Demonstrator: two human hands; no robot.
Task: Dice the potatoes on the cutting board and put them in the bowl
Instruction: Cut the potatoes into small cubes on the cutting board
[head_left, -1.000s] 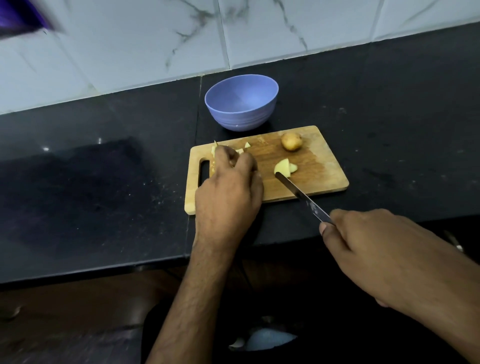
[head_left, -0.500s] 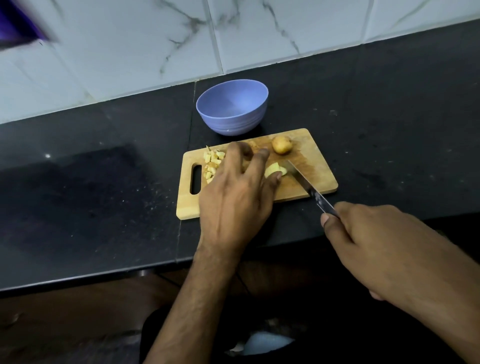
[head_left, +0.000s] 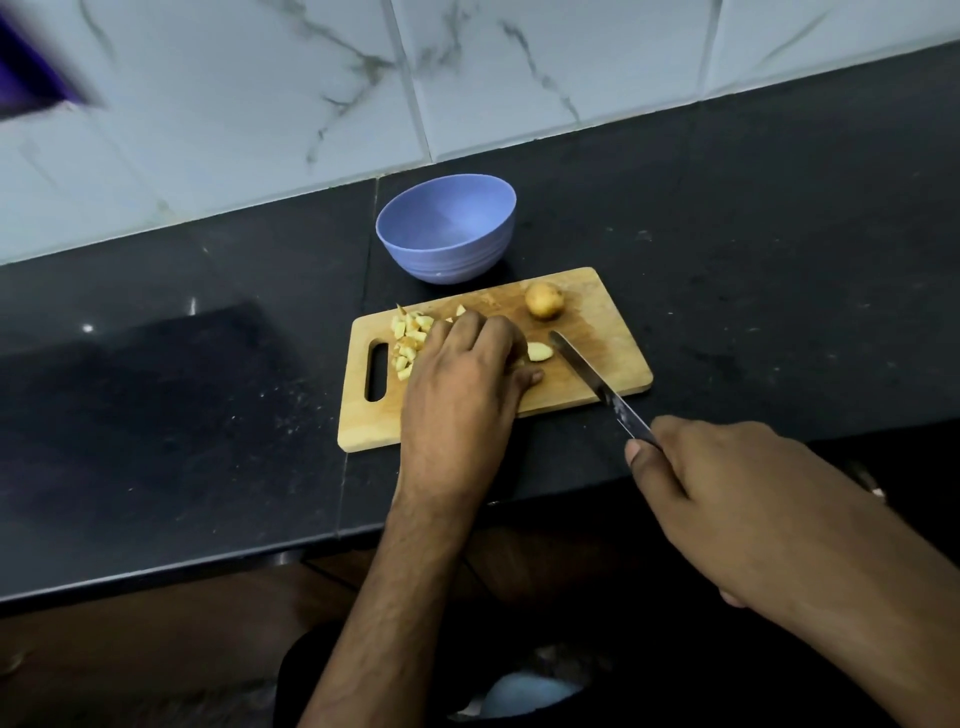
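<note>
A wooden cutting board (head_left: 613, 358) is seen lying on the dark bench (head_left: 208, 405), with the blue bowl (head_left: 447, 228) just beyond its far edge at 12 o'clock; nothing is visible inside the bowl. The left hand (head_left: 462, 384) is laid over the middle of the board, its fingers (head_left: 488, 332) curled down onto a potato piece (head_left: 540, 352) that pokes out on their 3 o'clock side. The right hand (head_left: 727, 493) is wrapped around the handle of a knife (head_left: 587, 371), and the blade is angled from 5 o'clock toward 11 o'clock, its tip just beside that piece, apparently not yet through it. The next cut is judged to fall right there, the piece lying between blade and left fingers, so fingertip clearance matters. A pile of diced potato (head_left: 410, 340) is gathered at 9 o'clock of the left hand, near the board's handle slot. 1 whole potato (head_left: 544, 300) is left uncut toward 1 o'clock, nearer the right hand.
</note>
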